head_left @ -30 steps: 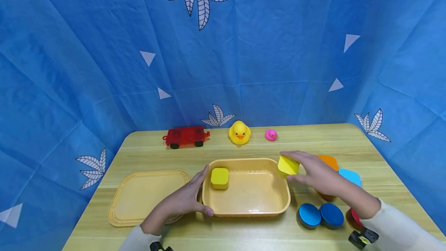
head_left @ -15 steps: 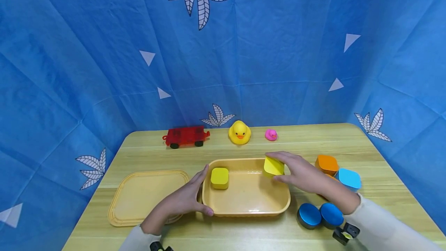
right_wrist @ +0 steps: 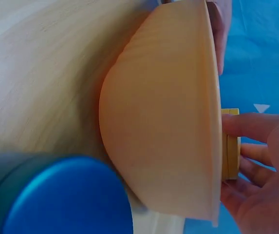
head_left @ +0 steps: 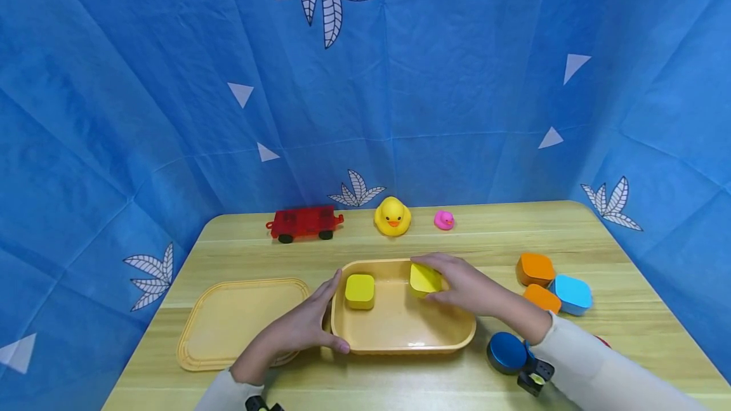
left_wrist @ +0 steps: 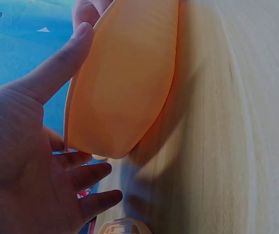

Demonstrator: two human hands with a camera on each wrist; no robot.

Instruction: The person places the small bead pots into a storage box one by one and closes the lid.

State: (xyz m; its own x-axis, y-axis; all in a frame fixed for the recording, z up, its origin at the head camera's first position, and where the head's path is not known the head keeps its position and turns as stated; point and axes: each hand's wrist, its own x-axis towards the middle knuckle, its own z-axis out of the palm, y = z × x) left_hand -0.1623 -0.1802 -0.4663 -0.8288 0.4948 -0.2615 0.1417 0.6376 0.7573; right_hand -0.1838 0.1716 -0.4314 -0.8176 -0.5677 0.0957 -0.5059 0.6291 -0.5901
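Inside a smooth, round-cornered peach tub (head_left: 394, 328) on the wood-grained table (head_left: 485, 241), a yellow block (head_left: 425, 281) is pinched between the thumb and fingers of the right hand (head_left: 457, 283); its lower part is hidden by the tub's wall in the right wrist view, so whether the floor is touched cannot be told. A second yellow block (head_left: 360, 292), matt and rounded, is set near the tub's left end. There, the left hand (head_left: 308, 322) is spread wide, its thumb laid against the rim and its other fingers extended. To the left, a flat ridged tray (head_left: 242, 322) is partly covered by that arm. To the right, two orange blocks (head_left: 535, 268) and a light blue block (head_left: 572, 295) are clustered; nearer, a glossy blue cylinder (head_left: 507, 352) is cut off by the frame in the right wrist view. By the right sleeve (head_left: 599, 360), a red sliver (head_left: 602, 340) is left too covered to be made out. Leaf shapes and triangles are printed on the creased blue cloth (head_left: 485, 81) behind.
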